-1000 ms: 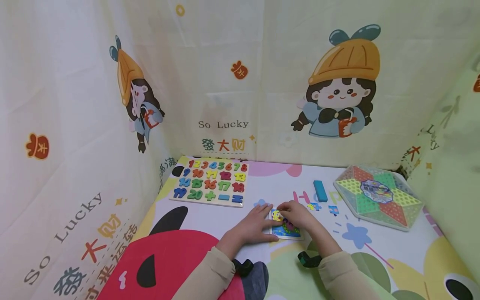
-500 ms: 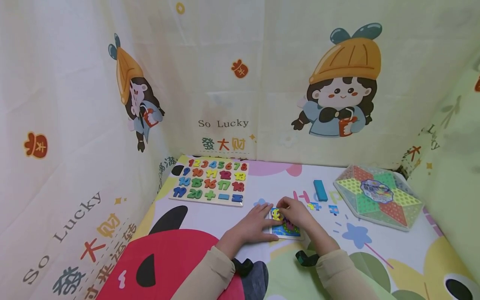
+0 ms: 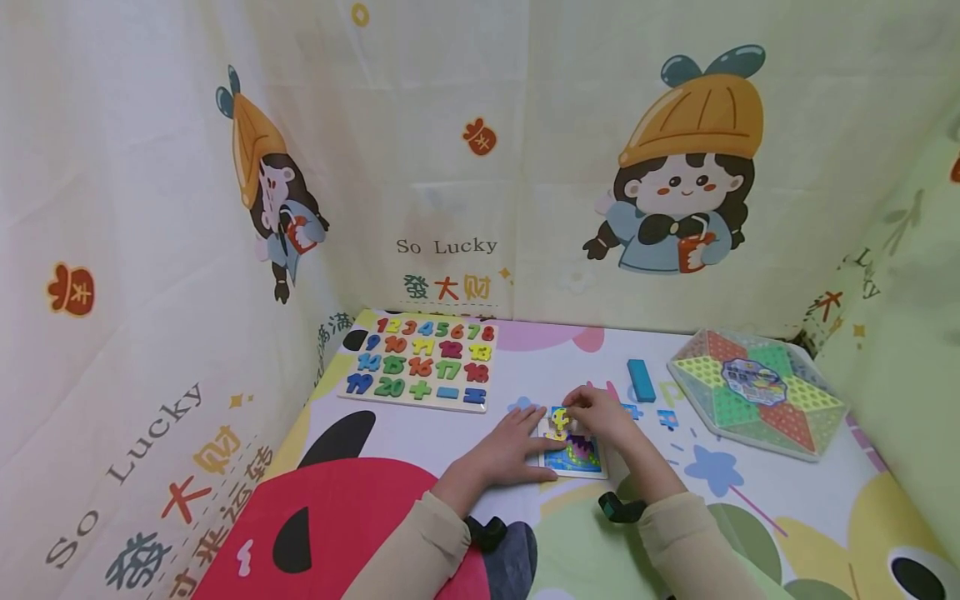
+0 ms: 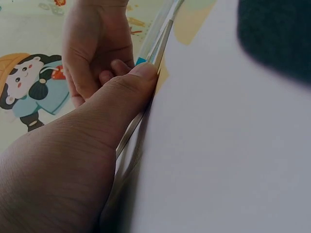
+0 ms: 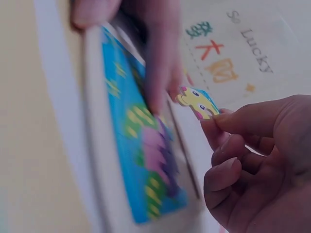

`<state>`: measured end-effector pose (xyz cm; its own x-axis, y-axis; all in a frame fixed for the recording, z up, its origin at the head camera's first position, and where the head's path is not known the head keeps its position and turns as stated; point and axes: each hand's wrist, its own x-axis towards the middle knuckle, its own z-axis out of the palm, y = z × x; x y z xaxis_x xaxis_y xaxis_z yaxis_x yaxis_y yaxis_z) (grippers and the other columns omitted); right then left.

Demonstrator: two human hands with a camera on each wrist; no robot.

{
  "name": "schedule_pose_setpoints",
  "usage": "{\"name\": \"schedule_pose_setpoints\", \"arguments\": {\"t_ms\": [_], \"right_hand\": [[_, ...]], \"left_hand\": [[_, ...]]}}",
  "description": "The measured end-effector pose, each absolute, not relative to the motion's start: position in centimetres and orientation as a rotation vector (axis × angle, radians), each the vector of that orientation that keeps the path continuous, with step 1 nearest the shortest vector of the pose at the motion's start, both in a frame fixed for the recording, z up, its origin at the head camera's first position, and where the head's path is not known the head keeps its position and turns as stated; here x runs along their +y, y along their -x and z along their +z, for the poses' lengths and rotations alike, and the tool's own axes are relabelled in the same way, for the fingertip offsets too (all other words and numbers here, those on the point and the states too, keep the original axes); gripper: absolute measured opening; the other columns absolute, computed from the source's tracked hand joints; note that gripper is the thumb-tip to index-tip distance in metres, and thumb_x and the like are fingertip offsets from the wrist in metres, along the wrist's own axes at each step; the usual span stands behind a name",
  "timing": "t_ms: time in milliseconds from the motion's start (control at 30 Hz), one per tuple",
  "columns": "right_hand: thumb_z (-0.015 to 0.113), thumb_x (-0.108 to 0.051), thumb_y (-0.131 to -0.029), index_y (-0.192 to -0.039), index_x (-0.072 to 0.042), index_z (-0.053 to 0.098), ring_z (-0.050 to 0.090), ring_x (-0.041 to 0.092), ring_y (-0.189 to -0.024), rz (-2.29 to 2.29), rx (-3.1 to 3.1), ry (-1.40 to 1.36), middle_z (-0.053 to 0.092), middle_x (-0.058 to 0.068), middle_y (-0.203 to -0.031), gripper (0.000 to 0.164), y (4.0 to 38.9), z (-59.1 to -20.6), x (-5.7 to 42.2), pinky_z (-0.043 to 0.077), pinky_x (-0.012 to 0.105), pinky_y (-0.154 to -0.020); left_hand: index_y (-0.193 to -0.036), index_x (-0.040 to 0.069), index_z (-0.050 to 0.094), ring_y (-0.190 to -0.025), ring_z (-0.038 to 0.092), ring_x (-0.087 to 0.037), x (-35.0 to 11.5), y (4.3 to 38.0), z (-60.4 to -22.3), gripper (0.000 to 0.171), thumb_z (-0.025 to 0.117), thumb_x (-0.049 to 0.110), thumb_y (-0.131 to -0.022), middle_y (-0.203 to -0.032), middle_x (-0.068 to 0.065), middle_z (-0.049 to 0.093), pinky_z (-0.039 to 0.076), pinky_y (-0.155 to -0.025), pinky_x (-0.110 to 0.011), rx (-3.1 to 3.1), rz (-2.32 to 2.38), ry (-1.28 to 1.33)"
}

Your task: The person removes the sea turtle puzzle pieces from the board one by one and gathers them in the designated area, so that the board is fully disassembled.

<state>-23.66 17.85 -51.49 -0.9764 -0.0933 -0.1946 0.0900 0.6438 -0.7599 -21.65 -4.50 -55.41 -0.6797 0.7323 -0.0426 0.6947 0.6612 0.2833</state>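
Right wrist view: right grip (image 5: 255,158) pinches a knobbed puzzle piece (image 5: 198,103); left grip (image 3: 512,450), spread, touches a flat board (image 5: 103,145).

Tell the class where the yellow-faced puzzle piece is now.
In the right wrist view, the yellow-faced puzzle piece is right of centre, pinched in the right hand, with the picture board to its left.

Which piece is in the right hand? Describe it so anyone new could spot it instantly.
On the patterned tablecloth, find the small puzzle board under the left hand. At the board's far right corner, the right hand pinches the puzzle piece. It's yellow with cartoon eyes and pink cheeks, and unlike the loose pieces on the cloth, it's gripped in a hand.
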Motion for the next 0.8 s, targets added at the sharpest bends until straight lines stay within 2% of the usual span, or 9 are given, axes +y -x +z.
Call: {"name": "schedule_pose_setpoints", "arguments": {"t_ms": [333,533,800], "right_hand": [[0.059,-0.018,-0.099,-0.115,-0.006,0.063,0.046,0.016,-0.059,-1.401,2.523,-0.09,0.065,0.011,-0.092,0.021,25.5,-50.6,21.9,0.042,0.026,-0.054],[0.058,-0.017,-0.098,-0.117,-0.003,0.061,0.05,0.018,-0.065,-1.408,2.479,-0.151,0.06,0.009,-0.084,0.024,26.3,-51.0,23.4,0.045,0.027,-0.058],[0.058,-0.019,-0.099,-0.118,-0.004,0.061,0.054,0.019,-0.071,-1.367,2.475,-0.2,0.061,0.007,-0.085,0.024,26.6,-52.1,25.0,0.049,0.027,-0.063]], "left_hand": [[-0.142,0.06,0.034,-0.155,0.009,-0.026,-4.4,21.6,-55.3,0.06,0.048,0.076,-0.086,-0.167,-0.001,0.015,0.014,-0.125,-0.051,2.707,0.366,-1.14],[-0.143,0.06,0.034,-0.155,0.009,-0.026,-4.4,21.8,-55.5,0.061,0.049,0.075,-0.086,-0.167,0.0,0.015,0.015,-0.125,-0.05,2.706,0.369,-1.137],[-0.142,0.06,0.034,-0.155,0.009,-0.026,-4.4,21.8,-55.6,0.061,0.048,0.076,-0.086,-0.167,0.0,0.015,0.015,-0.125,-0.05,2.703,0.382,-1.147]]}}
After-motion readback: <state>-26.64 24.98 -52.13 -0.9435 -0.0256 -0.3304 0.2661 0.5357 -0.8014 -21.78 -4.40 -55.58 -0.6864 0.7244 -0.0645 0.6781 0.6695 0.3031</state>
